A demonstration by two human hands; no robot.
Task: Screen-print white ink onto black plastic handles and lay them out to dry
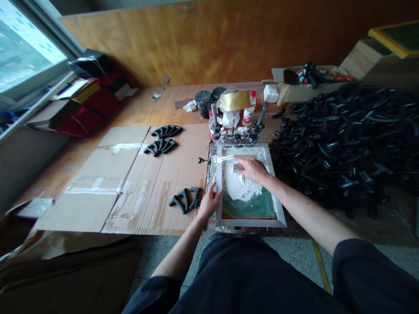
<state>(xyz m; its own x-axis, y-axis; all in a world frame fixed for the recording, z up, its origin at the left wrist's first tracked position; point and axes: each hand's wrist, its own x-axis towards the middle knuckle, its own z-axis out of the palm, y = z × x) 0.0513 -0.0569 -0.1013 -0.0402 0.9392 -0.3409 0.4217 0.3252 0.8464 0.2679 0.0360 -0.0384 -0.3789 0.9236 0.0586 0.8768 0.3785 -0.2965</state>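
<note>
A metal-framed printing screen (278, 205) lies flat on the table in front of me, its green mesh smeared with white ink (242, 189). My right hand (253, 169) is closed on a wooden-handled squeegee (238, 165) resting on the mesh near the far end of the frame. My left hand (209, 201) grips the frame's left edge, fingers curled on the rail. Just left of that hand, two or three black curved plastic parts (185, 199) lie on the cardboard.
Flattened cardboard (131, 183) covers the table's left half, with two more groups of black parts (163, 139) farther back. A big heap of black parts (347, 139) fills the right side. Behind the frame stand ink cans (203, 102), a tape roll (235, 99) and bottles (249, 112).
</note>
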